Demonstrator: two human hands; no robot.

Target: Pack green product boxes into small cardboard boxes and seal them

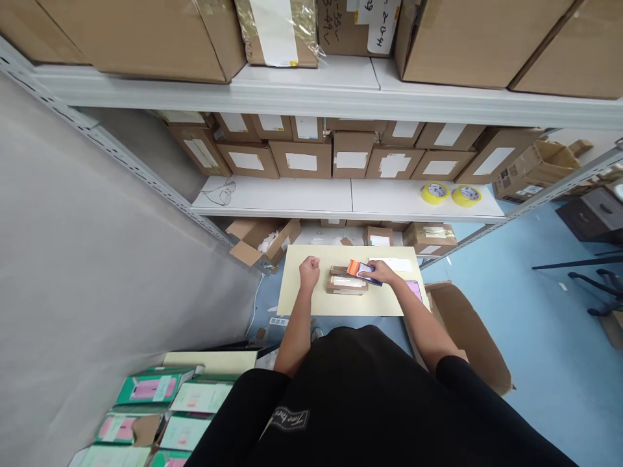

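Note:
My right hand (381, 272) is closed around a flat packet (366, 272) with an orange end and a dark blue edge, tilted above a small cardboard box (346, 285). The box rests on a pale yellow board (311, 305), its flap (339, 270) raised at the back and a white label on it. To the left of the box, my left hand (309, 271) is curled into a fist, apart from it. Whatever the fist may hold is hidden. A phone with a pink screen (415, 289) lies by my right forearm, and a white paper strip (392, 264) lies behind my right hand.
Shelves of labelled cartons (299, 159) rise in front, with two yellow tape rolls (435, 192) on the middle shelf (311, 194). An open carton (265, 241) stands at the left, a large one (462, 324) at the right. Green boxes (150, 389) are stacked behind my left side.

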